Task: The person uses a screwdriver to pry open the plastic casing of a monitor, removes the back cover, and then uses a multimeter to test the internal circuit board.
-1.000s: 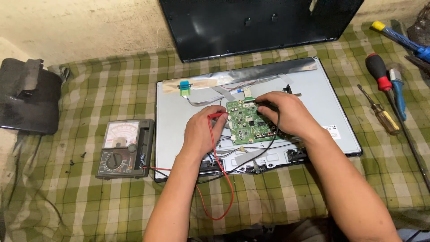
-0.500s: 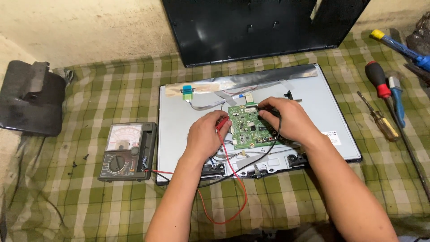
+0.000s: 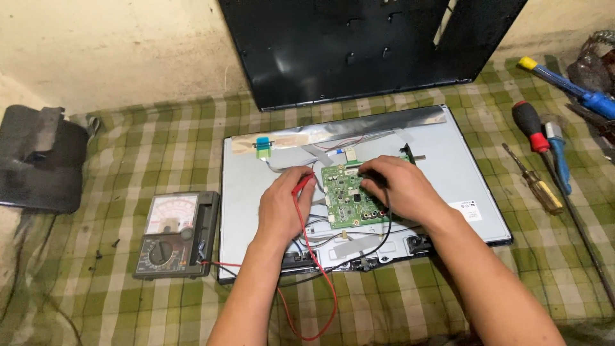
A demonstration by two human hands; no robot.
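Green checked cloth (image 3: 128,141), bearing grey panel (image 3: 256,186), multimeter (image 3: 176,235), screwdrivers (image 3: 537,186)

I count one green circuit board (image 3: 349,197) under my two hands, left hand (image 3: 284,206) and right hand (image 3: 397,189). One grey panel (image 3: 448,154) lies beneath it. One meter (image 3: 174,234) sits left, with two leads: one red (image 3: 314,256), one black (image 3: 384,240). Far off stands one black cover (image 3: 359,45). Right: three screwdrivers (image 3: 535,179). Far left: one dark stand (image 3: 38,160).
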